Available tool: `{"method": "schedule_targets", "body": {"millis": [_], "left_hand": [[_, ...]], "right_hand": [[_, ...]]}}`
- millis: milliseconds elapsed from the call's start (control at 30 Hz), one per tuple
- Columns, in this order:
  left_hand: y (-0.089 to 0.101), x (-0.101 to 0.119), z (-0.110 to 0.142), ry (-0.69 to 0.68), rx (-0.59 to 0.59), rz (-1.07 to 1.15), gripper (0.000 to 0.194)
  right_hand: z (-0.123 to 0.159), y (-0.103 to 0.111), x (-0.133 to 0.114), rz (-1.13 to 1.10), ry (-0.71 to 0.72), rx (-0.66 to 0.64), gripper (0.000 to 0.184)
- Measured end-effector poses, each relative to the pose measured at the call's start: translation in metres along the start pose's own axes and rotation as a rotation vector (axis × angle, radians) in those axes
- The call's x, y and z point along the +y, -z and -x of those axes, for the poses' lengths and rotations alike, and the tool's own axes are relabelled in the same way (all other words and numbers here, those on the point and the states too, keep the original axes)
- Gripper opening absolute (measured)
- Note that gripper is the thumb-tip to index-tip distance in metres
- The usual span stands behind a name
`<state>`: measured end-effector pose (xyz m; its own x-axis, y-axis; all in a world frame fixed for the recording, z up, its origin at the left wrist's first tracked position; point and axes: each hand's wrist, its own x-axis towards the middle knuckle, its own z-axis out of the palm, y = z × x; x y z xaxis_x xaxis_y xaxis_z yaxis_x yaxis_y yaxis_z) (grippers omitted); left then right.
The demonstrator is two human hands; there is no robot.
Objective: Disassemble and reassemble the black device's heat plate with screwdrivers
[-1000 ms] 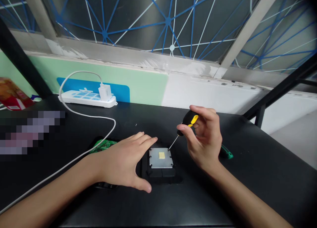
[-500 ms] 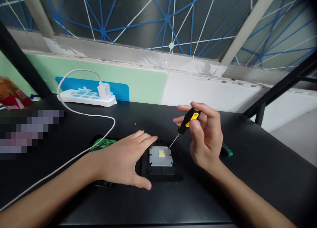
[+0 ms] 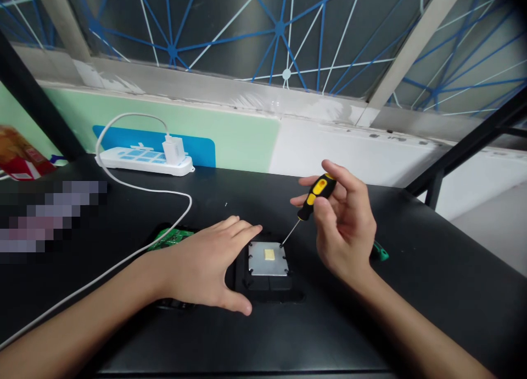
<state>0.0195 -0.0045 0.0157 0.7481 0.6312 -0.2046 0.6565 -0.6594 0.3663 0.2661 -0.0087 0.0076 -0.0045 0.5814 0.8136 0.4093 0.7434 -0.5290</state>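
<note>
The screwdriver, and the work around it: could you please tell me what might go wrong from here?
The screwdriver meets a corner of the plate at a slant, so it might slip and scratch it.

The left hand is spread close beside the plate, so a slip that way could hurt it.

The cable crosses the green board near that hand and might get snagged.

Vs 1 s ago: bare right hand (image 3: 346, 225) has rolled the thin-shafted screwdriver with black-and-yellow handle (image 3: 316, 197), two yellow patches now facing the camera beside the thumb, thumb pulled back rightward, two fingertips (image 3: 297, 202) now visible past the handle.
</note>
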Motion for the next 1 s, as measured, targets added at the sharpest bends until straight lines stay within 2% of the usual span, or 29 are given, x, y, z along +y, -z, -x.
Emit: {"method": "schedule_targets", "body": {"millis": [167,400,567,700,767,900,1000], "left_hand": [[-0.0026,-0.0031,-0.0010,-0.023,0.023,0.000,0.120],[-0.0014,-0.0020,-0.0010,-0.019,0.011,-0.010,0.119],[-0.0007,-0.0017,-0.0010,-0.022,0.010,-0.010,0.119],[-0.0003,-0.0011,-0.0020,-0.018,0.002,-0.005,0.121],[0.0000,-0.0007,-0.0022,-0.022,0.003,-0.003,0.121],[0.0001,-0.0005,-0.0017,-0.024,0.002,-0.002,0.121],[-0.0002,-0.0012,-0.0019,-0.024,0.004,-0.004,0.122]], "right_hand": [[-0.0002,0.0001,-0.0006,-0.030,0.016,0.010,0.036],[-0.0061,0.0000,-0.0005,0.174,0.166,0.096,0.043],[-0.0016,0.0003,-0.0028,0.037,0.048,0.055,0.039],[0.0000,0.0007,-0.0020,-0.036,0.023,0.044,0.035],[-0.0011,0.0009,-0.0005,0.012,0.022,0.053,0.035],[-0.0033,0.0012,0.0034,0.190,0.074,0.075,0.048],[-0.0027,0.0018,0.0055,0.196,0.076,0.068,0.053]]}}
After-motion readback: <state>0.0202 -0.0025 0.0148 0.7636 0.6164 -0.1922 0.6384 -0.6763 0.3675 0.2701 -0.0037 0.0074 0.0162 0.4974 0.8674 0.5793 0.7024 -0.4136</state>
